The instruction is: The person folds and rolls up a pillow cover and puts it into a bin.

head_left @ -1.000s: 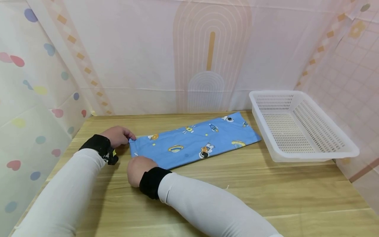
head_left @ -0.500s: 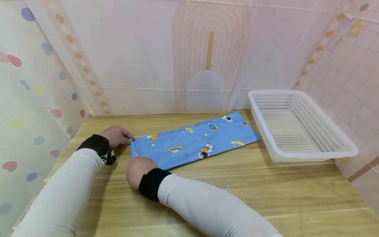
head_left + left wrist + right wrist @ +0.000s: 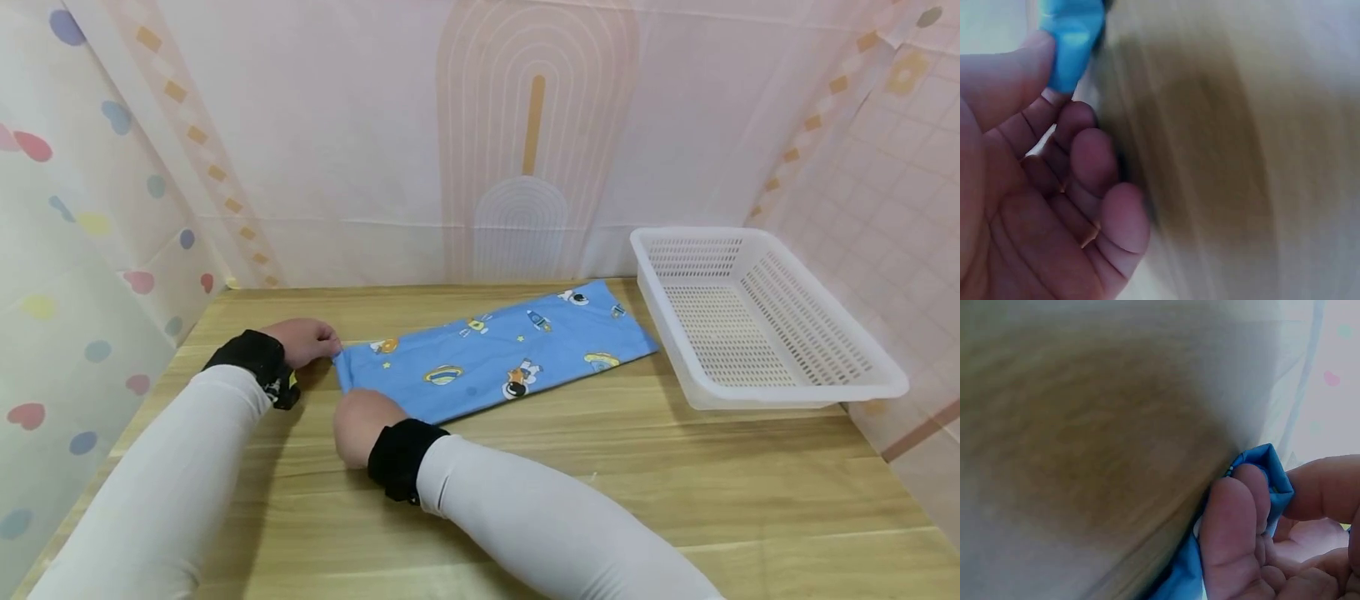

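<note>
A folded blue cloth printed with astronauts, rockets and planets lies as a long strip, slanting up to the right. At its left end, the far corner is pinched between thumb and fingers of my left hand. In the left wrist view, the thumb presses a bit of blue cloth. My right hand is at the near left corner; its fingers are hidden in the head view. The right wrist view has those fingers gripping a turned-over cloth edge. A narrow fold runs along the left end.
A white perforated plastic basket stands on the wooden table to the right, close to the cloth's right end. Patterned sheets hang as walls behind and on both sides.
Both hands have shifted slightly right, turning the cloth's left edge over into a narrow fold. The remaining cloth and the basket stay in place.
</note>
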Demonstrator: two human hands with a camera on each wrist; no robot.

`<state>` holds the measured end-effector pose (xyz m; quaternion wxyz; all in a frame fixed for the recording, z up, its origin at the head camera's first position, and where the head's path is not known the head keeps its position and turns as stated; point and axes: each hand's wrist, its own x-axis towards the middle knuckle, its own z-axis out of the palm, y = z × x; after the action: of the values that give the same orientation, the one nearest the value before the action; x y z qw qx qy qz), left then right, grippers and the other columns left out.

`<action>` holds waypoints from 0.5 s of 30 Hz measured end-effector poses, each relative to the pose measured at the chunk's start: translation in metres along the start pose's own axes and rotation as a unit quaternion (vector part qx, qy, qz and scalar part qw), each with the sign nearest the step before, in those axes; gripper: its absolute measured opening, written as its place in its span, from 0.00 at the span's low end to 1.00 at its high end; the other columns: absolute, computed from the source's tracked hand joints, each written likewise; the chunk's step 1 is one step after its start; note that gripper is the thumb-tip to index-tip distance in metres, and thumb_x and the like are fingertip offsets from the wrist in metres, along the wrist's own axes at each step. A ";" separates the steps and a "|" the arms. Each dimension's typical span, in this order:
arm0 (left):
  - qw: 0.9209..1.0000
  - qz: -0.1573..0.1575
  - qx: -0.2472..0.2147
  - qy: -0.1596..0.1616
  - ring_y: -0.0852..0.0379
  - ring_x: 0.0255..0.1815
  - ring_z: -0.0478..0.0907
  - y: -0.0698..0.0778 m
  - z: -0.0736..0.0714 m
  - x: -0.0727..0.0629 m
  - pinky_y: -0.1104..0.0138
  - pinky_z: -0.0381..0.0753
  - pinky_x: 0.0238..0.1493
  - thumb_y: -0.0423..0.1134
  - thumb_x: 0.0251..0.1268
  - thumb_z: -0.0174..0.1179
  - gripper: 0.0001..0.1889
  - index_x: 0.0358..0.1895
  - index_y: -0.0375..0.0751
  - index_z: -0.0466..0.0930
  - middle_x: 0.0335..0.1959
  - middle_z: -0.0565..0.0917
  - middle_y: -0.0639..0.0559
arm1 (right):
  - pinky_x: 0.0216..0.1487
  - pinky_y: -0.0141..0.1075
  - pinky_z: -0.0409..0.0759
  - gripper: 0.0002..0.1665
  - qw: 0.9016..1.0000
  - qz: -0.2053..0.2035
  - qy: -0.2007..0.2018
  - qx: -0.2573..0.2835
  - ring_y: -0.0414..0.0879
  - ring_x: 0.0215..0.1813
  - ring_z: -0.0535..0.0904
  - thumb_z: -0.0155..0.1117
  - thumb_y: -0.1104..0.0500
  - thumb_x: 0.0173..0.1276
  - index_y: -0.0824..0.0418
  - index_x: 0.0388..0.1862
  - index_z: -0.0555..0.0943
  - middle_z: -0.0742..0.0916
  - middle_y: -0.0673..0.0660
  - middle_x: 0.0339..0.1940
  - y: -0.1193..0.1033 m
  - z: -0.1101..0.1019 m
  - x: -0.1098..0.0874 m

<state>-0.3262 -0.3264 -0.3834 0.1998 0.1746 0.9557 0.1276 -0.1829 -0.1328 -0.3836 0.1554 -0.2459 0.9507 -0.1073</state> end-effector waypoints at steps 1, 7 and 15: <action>1.000 0.002 0.009 -0.004 0.55 0.29 0.71 0.002 -0.001 0.000 0.64 0.68 0.33 0.44 0.82 0.52 0.14 0.43 0.39 0.83 0.28 0.76 0.52 | 0.35 0.29 0.77 0.09 1.000 0.013 -0.003 0.014 0.40 0.34 0.77 0.60 0.58 0.80 0.58 0.43 0.86 0.86 0.47 0.46 0.000 0.000 0.000; 0.999 0.006 0.049 -0.015 0.55 0.28 0.71 0.016 -0.004 0.001 0.65 0.69 0.33 0.42 0.82 0.53 0.15 0.41 0.35 0.84 0.25 0.75 0.52 | 0.35 0.34 0.79 0.31 0.991 0.079 -0.010 0.108 0.43 0.32 0.79 0.55 0.54 0.83 0.57 0.80 0.63 0.88 0.53 0.41 -0.003 0.000 -0.004; 0.998 -0.002 0.061 0.011 0.55 0.25 0.72 0.020 0.001 0.004 0.66 0.69 0.31 0.43 0.78 0.58 0.15 0.32 0.38 0.83 0.21 0.75 0.54 | 0.32 0.31 0.76 0.09 0.999 0.024 -0.010 0.042 0.41 0.31 0.77 0.57 0.56 0.81 0.56 0.53 0.81 0.83 0.48 0.35 0.001 -0.001 -0.005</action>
<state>-0.3240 -0.3066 -0.3793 0.1784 0.1828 0.9642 0.0708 -0.1798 -0.1294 -0.3823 0.1780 -0.2173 0.9494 -0.1409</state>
